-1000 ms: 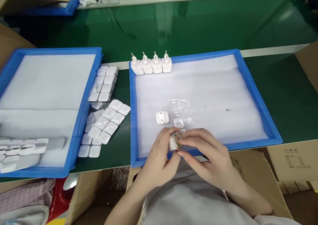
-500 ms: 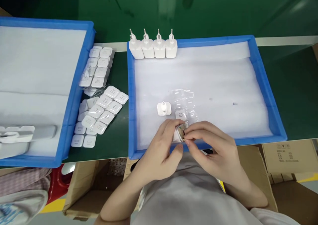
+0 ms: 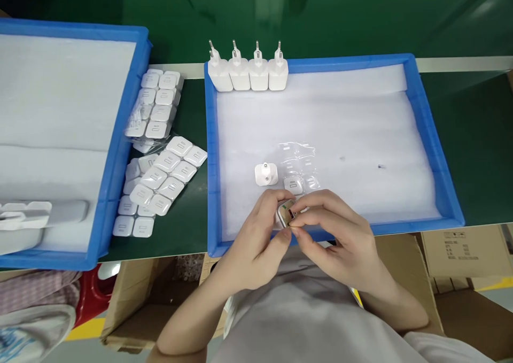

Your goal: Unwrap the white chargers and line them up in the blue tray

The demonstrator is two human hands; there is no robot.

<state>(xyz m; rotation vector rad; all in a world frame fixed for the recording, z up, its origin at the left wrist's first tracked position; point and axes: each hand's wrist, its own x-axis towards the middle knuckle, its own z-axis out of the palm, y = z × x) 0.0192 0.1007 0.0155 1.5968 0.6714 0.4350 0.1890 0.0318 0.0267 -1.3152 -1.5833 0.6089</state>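
Note:
My left hand [image 3: 256, 248] is closed around a white plug-in charger [image 3: 284, 213] at the front of a blue tray [image 3: 211, 160]. The charger's end faces up and shows a tan, board-like face with a dark port. My right hand [image 3: 342, 240] pinches at the right edge of that face, its fingertips touching it. Just beyond my hands, a white charger cap [image 3: 294, 185] sits in a clear plastic blister sheet [image 3: 298, 157]. Left of it stands another white charger [image 3: 266, 174], its two prongs pointing up. Fingers partly hide the held charger.
Several finished-looking white chargers [image 3: 248, 75] stand in a row on the tray's back left corner, prongs up. Packs of white caps [image 3: 168, 173] lie between this tray and a second blue tray [image 3: 114, 133]. Open cardboard boxes [image 3: 136, 304] are below the table edge.
The held charger has tilted and shifted slightly left, so more of its tan face shows. My right fingers have moved left with it. The view has shifted slightly.

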